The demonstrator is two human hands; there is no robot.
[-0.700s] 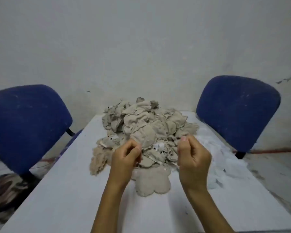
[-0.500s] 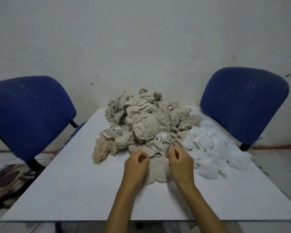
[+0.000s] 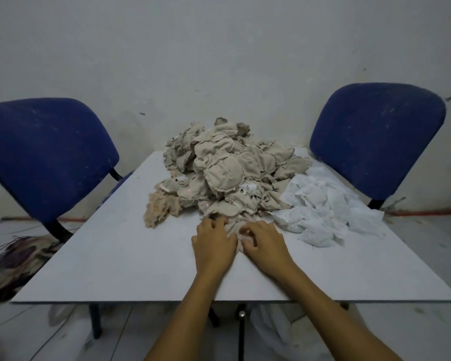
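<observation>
Beige cloth piece (image 3: 234, 226): flat on table (image 3: 120, 259), at near foot of the big pile, approx mid-width of tabletop. Mostly hidden under fingers, only a crumpled strip showing btwn the two hands.

L hand (image 3: 214, 247): palm down, fingers (image 3: 215, 222) curled claw-like onto piece's L side, gripping it. R hand (image 3: 267, 243): palm down too, fingers (image 3: 249, 233) bent inward, pinching piece's R side. Small pale patch by those fingertips, can't tell what. Hands side by side, nearly touching, cloth bunched in the gap. Forearms bare, coming in from bottom edge over table's near rim.

Just behind hands: pile of beige cloth pieces (image 3: 227, 170), rounded shapes w/ frilly seams, heaped high toward far end of table. A few w/ small dark dots on white patches. Touching pile's L foot: fluffy tan clump (image 3: 162, 209). R of pile & just beside R hand: heap of white scraps (image 3: 323, 212), crumpled, spreading toward table's R edge.

Further out: blue chair (image 3: 44, 152) off table's L side, second blue chair (image 3: 375, 136) off far R corner, both in front of grey wall (image 3: 219, 48). On floor below L chair: dark patterned bundle (image 3: 13, 259). Under table: metal legs (image 3: 97, 321) & sth white, too blurry to tell.
</observation>
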